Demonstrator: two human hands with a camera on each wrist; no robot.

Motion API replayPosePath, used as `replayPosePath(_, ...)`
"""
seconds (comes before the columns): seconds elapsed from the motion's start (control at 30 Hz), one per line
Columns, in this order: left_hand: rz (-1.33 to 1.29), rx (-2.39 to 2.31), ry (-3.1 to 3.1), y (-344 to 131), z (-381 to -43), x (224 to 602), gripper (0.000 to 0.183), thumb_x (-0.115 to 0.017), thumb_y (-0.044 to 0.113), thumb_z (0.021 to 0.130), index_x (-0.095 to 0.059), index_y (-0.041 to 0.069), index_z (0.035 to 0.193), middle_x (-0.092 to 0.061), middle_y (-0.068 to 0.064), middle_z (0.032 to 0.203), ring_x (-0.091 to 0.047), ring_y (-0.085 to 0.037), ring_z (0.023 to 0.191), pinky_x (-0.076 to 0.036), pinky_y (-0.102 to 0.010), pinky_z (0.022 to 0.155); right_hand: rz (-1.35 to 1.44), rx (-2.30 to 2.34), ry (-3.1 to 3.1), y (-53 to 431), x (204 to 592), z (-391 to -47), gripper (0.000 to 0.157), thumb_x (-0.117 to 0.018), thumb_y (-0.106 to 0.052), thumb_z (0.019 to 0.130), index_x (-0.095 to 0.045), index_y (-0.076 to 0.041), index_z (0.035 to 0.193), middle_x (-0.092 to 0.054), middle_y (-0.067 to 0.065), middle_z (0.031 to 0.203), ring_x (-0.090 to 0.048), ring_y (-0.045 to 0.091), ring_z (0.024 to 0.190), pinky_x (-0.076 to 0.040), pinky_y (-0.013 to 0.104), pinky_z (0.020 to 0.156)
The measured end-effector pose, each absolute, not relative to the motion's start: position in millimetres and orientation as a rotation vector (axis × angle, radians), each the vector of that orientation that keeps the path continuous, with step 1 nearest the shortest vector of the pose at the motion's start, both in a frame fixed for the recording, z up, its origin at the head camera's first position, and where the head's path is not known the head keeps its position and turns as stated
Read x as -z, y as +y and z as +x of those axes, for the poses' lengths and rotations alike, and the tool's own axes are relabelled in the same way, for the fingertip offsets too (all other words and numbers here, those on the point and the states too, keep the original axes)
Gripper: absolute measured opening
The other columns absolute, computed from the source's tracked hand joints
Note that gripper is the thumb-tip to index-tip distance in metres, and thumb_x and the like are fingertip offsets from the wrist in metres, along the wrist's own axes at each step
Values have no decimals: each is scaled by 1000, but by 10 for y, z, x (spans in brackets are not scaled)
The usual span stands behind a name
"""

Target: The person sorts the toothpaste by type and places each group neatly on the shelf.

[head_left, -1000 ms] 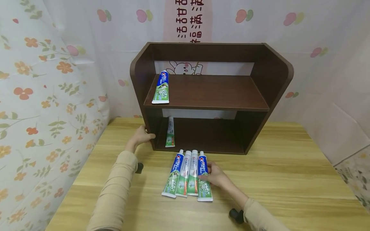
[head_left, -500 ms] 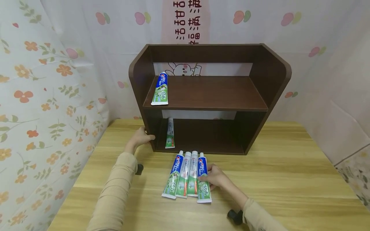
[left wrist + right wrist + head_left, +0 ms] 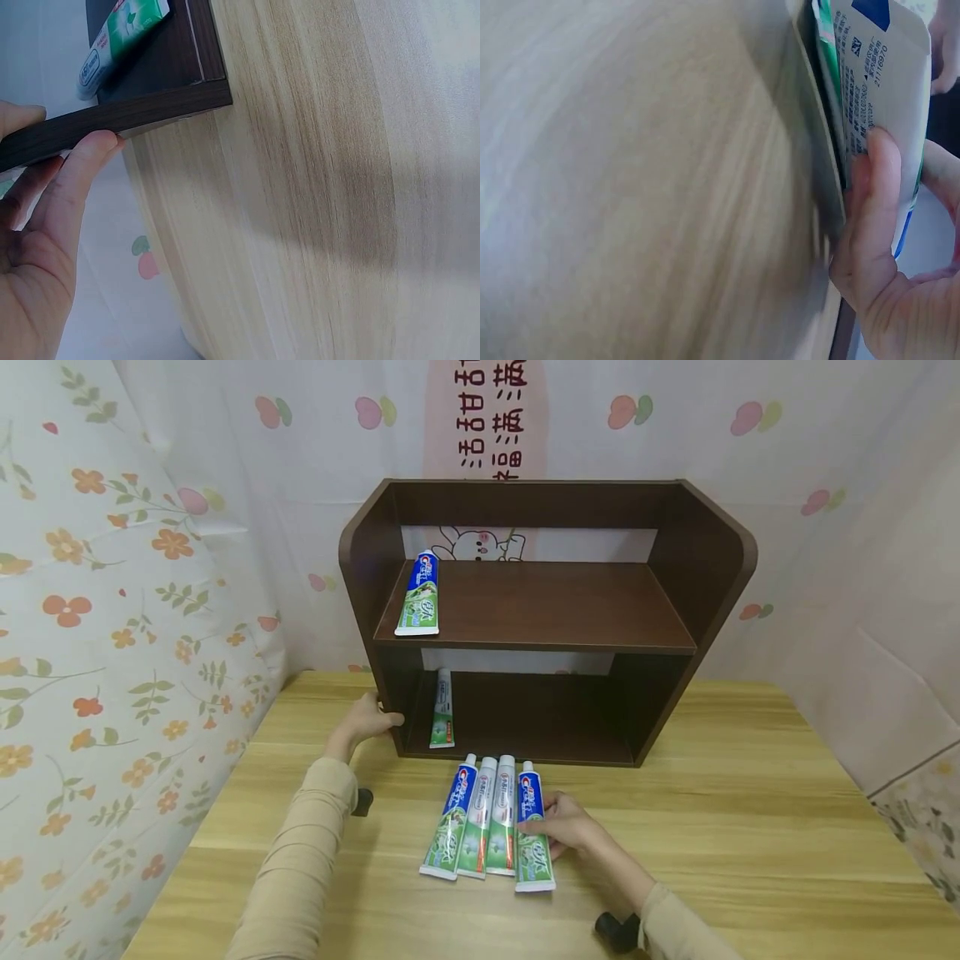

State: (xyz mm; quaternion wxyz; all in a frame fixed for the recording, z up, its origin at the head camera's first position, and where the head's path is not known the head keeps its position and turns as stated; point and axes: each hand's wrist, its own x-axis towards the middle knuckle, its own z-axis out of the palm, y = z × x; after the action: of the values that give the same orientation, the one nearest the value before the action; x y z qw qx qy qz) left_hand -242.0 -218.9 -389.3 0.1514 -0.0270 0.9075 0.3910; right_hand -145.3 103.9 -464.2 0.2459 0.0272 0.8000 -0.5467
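My left hand (image 3: 367, 718) grips the left side panel of a dark brown two-tier shelf (image 3: 540, 606). In the left wrist view its thumb lies on one face of the panel and its fingers on the other. My right hand (image 3: 570, 822) pinches the rightmost blue-and-green toothpaste tube (image 3: 530, 797), thumb on the printed front. Fingers (image 3: 881, 169) support its white back in the right wrist view, where the tube is tilted up from the tabletop. Left of it lie two white-and-green toothpaste tubes (image 3: 476, 822) and another blue-and-green toothpaste tube (image 3: 448, 827), caps toward the shelf.
A blue-and-green tube (image 3: 420, 597) rests on the upper tier at the left. Below it, a white-and-green tube (image 3: 442, 710) lies on the lower tier. Wooden tabletop (image 3: 750, 810) extends to both sides, with a patterned curtain (image 3: 172, 568) behind and at the left.
The tube in my right hand has shifted slightly right, opening a small gap from its neighbour. My left hand stays on the panel. The head view has tilted slightly.
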Motion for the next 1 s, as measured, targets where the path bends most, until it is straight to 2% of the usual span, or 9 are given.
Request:
replayPosePath(0.47, -74, -1125, 2599, -2199, -2426, 3890, 77, -51, 23, 88, -9, -13, 141, -48, -31, 127, -63, -35, 95, -32, -52, 104, -78, 1459, 2234, 1110, 4233, -1442, 55, -70, -15, 79, -39, 14, 114, -60, 11, 76, -60, 13, 51, -53, 34, 49)
replayPosePath(0.77, -65, -1145, 2593, -2218, -2422, 3872, 77, -52, 23, 87, -10, -13, 140, -44, -32, 130, -63, -35, 96, -33, -52, 103, -98, 1504, 2266, 1087, 3922, -1441, 60, -72, -18, 77, -38, 10, 117, -52, 10, 81, -61, 14, 57, -53, 36, 51)
replayPosePath(1.0, -65, -1109, 2604, -2208, -2424, 3879, 77, -52, 24, 87, -11, -13, 140, -44, -32, 131, -62, -35, 99, -33, -52, 103, -123, 1500, 2323, 1068, 3695, -1424, 58, -73, -20, 77, -41, 8, 117, -51, 11, 84, -60, 14, 61, -54, 37, 55)
